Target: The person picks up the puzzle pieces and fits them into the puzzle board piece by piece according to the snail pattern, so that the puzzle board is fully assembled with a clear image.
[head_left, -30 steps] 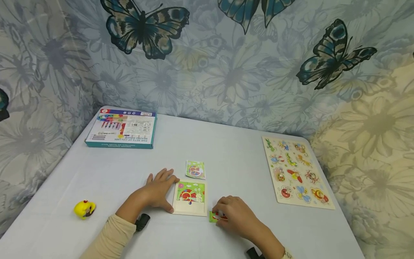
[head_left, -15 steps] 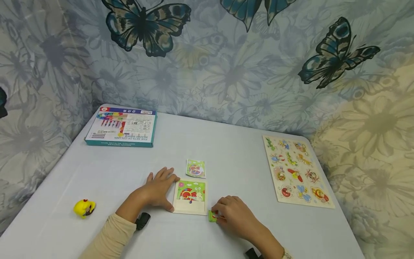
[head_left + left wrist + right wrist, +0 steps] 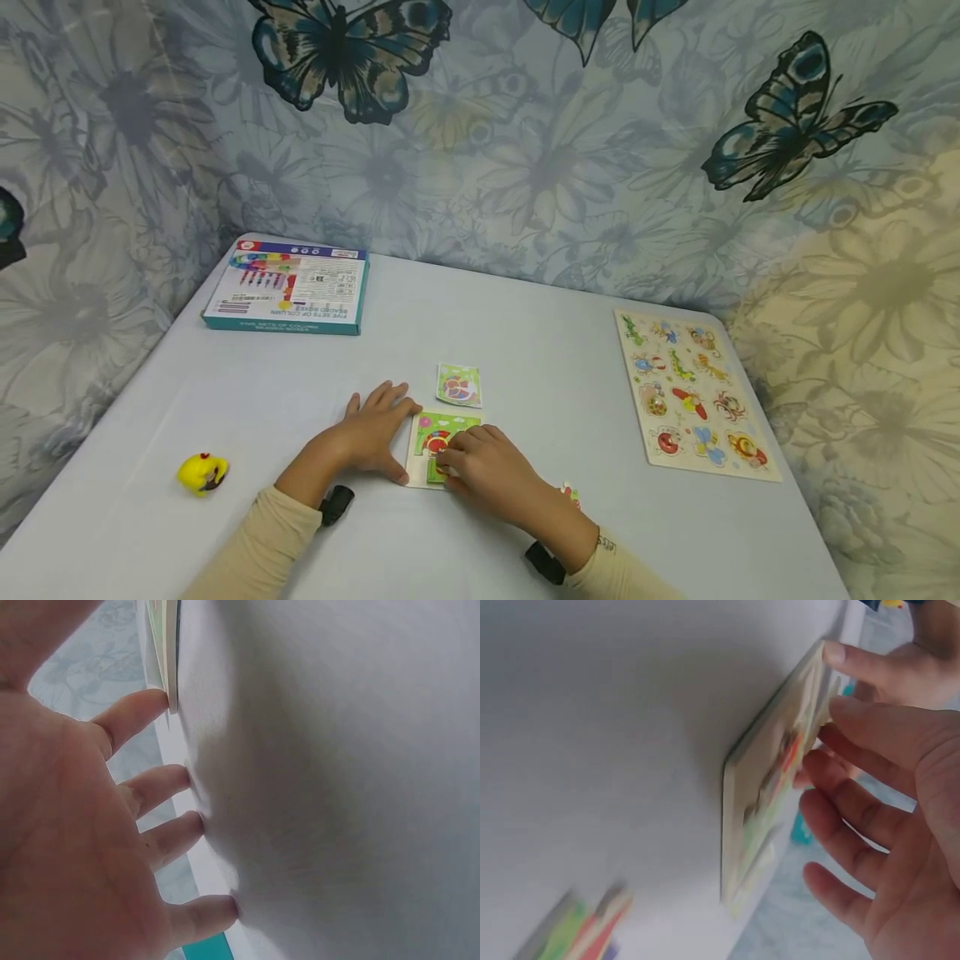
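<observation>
A small wooden puzzle board [image 3: 417,472] with a green and red picture lies flat on the table before me. My left hand [image 3: 369,438] spreads its fingers beside it, thumb and index fingertip touching the board's left side; the left wrist view shows the index fingertip [image 3: 156,700] at its edge. My right hand [image 3: 491,468] pinches a green puzzle piece [image 3: 433,473] over the lower part of the board. That hand's fingers hide much of the piece and the board's right side. Another puzzle piece [image 3: 572,493], red and green, lies on the table, partly behind my right forearm.
A small picture card [image 3: 459,386] lies just beyond the board. At the back left is a flat toy box [image 3: 288,287]. A larger puzzle board with animals [image 3: 693,396] lies on the right. A yellow toy [image 3: 202,474] sits at the left.
My right hand has moved left and up from the table beside the board to over it, carrying the green puzzle piece. The red and green piece has come into view. My left hand stays put.
</observation>
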Tool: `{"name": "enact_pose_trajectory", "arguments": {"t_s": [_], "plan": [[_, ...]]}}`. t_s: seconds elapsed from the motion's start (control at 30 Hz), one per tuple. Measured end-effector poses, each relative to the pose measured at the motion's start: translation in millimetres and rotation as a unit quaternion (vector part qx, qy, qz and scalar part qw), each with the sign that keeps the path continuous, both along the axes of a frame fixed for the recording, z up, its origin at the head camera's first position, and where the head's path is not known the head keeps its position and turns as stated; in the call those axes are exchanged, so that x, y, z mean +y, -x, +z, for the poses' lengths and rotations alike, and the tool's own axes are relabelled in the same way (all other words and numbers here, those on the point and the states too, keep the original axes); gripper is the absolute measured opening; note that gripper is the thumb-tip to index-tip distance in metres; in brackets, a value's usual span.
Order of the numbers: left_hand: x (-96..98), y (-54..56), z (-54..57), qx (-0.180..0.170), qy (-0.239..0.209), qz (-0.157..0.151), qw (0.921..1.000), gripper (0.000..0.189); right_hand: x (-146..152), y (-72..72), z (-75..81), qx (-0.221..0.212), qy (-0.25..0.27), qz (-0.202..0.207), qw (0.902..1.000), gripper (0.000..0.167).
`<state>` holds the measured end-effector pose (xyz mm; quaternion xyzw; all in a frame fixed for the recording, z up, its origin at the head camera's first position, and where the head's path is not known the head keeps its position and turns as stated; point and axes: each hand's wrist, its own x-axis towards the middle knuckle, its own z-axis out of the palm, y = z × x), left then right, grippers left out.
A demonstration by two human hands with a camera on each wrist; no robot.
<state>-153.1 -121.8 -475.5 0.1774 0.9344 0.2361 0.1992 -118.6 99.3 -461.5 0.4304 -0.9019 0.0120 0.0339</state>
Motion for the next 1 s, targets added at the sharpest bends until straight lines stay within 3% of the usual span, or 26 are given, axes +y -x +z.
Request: {"name": "enact_pose_trajectory", "arguments": {"t_s": [0.53, 0.8, 1.0], "plan": [[3.5, 1.8, 3.7, 0.000, 0.015, -0.011, 0.9998, 0.088, -16, 4.0, -10.3, 0.032, -0.015, -0.003, 0.9994, 0.018], [2.3, 3.8, 1.5, 0.003, 0.019, -0.013, 0.9997, 0.089, -21, 5.0, -14.6, 0.078, -0.029, 0.013, 0.9965, 0.017], [0.6, 0.7, -0.8, -0.001, 0.010, -0.004, 0.9999, 0.088, -16, 1.6, -9.1, 0.039, -0.031, 0.017, 0.9986, 0.020]]}}
